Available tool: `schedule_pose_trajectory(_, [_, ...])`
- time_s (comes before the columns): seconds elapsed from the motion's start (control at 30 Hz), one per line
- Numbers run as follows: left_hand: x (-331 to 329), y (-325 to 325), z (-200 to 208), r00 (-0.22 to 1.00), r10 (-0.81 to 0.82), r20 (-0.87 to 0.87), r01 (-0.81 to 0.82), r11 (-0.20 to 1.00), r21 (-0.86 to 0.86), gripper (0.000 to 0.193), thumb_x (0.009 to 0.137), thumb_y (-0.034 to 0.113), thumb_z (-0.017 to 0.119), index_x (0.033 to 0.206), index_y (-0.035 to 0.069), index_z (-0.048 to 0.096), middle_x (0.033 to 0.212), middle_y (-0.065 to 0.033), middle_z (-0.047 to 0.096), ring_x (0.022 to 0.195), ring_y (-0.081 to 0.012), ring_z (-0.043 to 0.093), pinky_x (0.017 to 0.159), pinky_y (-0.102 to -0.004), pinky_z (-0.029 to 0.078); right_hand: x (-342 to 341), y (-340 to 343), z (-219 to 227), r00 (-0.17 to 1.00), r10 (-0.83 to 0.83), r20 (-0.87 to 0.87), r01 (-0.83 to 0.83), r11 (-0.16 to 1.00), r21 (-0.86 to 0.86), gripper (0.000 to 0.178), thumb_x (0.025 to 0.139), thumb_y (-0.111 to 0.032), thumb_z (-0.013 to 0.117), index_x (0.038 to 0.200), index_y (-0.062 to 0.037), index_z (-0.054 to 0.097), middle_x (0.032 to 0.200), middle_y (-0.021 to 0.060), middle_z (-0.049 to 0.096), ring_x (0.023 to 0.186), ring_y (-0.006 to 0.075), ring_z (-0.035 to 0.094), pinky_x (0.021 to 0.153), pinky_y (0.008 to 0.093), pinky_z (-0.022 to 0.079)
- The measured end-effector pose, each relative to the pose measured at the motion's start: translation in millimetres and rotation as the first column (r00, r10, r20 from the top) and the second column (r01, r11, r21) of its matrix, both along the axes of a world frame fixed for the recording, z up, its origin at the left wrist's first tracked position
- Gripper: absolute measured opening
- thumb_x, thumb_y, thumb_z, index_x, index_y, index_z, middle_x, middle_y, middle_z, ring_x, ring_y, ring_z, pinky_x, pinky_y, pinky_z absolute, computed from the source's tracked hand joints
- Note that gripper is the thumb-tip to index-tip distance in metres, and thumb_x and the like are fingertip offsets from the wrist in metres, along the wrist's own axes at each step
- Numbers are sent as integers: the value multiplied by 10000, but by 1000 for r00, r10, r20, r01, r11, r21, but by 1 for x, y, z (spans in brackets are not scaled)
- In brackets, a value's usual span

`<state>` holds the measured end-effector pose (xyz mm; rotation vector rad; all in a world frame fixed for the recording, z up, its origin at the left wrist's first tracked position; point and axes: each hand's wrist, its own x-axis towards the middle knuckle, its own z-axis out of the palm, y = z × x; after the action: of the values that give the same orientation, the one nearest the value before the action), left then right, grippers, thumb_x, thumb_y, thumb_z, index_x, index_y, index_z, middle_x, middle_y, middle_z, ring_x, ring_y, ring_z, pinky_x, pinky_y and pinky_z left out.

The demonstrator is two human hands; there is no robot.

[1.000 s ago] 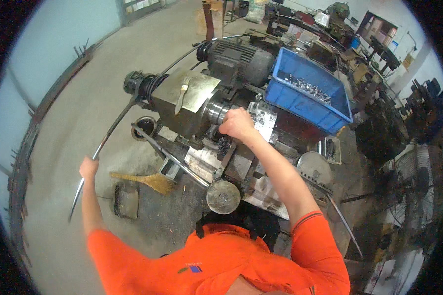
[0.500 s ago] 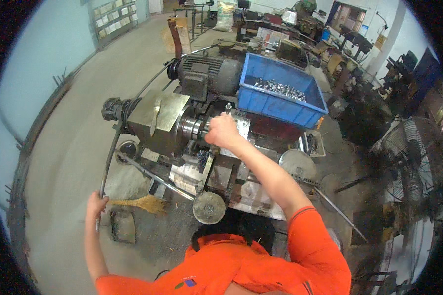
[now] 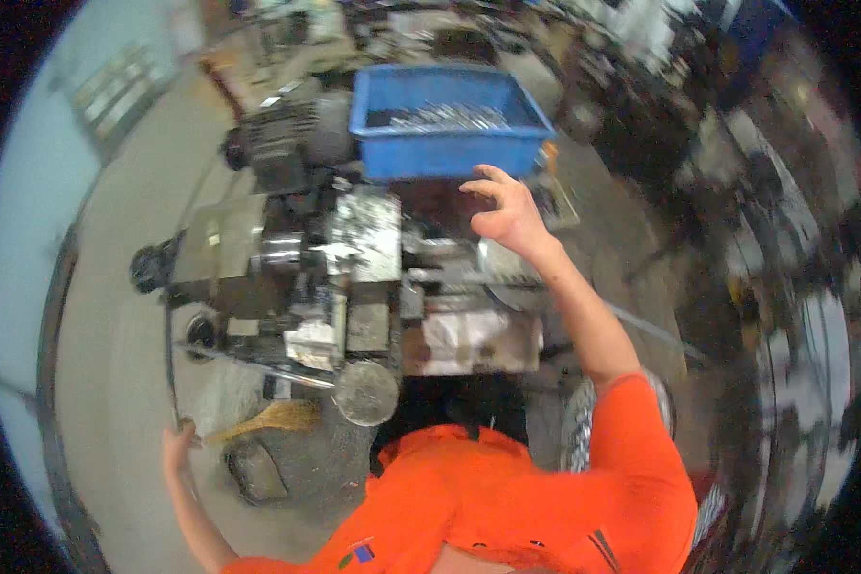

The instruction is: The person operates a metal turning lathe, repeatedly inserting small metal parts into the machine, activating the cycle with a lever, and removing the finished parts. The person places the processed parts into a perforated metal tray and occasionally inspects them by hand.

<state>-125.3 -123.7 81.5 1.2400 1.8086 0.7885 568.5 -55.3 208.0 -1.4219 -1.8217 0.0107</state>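
Note:
My left hand (image 3: 179, 448) is closed round the lower end of a long thin metal rod (image 3: 170, 368), which runs up to the left end of a lathe-like machine. My right hand (image 3: 509, 216) is in the air right of the machine's bright metal block (image 3: 365, 234), just below the front of a blue plastic crate (image 3: 450, 158). Its fingers are curved and apart, and I see nothing in them. A shiny round spindle (image 3: 282, 251) sticks out of the machine's headstock (image 3: 222, 234). The view is blurred by motion.
Many small shiny metal parts (image 3: 450, 117) lie in the crate. An electric motor (image 3: 282, 143) sits behind the headstock. A round metal handwheel (image 3: 365, 392) stands near my body, with a straw broom (image 3: 275, 417) on the floor to its left.
My right hand has left the spindle, moved right and opened. My left hand stays on the rod, a little lower in view. The whole scene has shifted left as my head turned.

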Motion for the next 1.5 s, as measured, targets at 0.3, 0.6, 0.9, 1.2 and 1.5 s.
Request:
schedule_pose_trajectory(0.3, [-48, -8, -33, 972, 166, 167, -145, 980, -135, 346, 798, 263, 617, 1059, 66, 505, 775, -105, 558, 659, -203, 555, 543, -304, 476, 167, -256, -101, 713, -689, 133, 658, 591, -467, 333, 605, -155, 544, 894, -25, 648, 842, 172, 636, 796, 251, 630, 724, 299, 480])
schedule_pose_trajectory(0.6, [-8, 5, -14, 974, 165, 155, -146, 981, -129, 396, 746, 264, 681, 1064, 99, 511, 809, -91, 525, 742, -201, 528, 572, -348, 452, 166, -379, -208, 488, -732, 475, 765, 96, -637, 236, 646, -266, 570, 772, -95, 673, 845, 166, 628, 833, 301, 609, 768, 353, 476])
schedule_pose_trajectory(0.9, [-21, 10, -25, 981, 195, 21, -193, 978, -76, 395, 755, 264, 673, 1007, 0, 523, 725, -114, 536, 582, -197, 539, 488, -297, 471, 159, -386, -204, 457, -724, 516, 713, -48, -700, 285, 609, -272, 575, 821, -112, 678, 909, 168, 626, 863, 310, 598, 785, 368, 473])
schedule_pose_trajectory(1.2, [-59, 15, -43, 974, 213, 77, -199, 968, -151, 504, 778, 253, 640, 1174, -6, 468, 850, -77, 500, 779, -217, 543, 628, -352, 466, 148, -389, -225, 582, -595, 555, 797, 283, -533, 368, 547, -189, 591, 889, -75, 662, 1115, 155, 541, 1008, 300, 526, 866, 363, 429])
schedule_pose_trajectory(1.5, [-84, 9, -53, 999, -38, 25, 36, 997, 70, 483, 751, 303, 678, 1092, 14, 493, 807, -150, 556, 626, -195, 536, 497, -309, 464, 177, -371, -243, 656, -610, 445, 710, 297, -639, 254, 544, -170, 604, 753, -32, 649, 882, 142, 601, 876, 322, 558, 776, 381, 461])
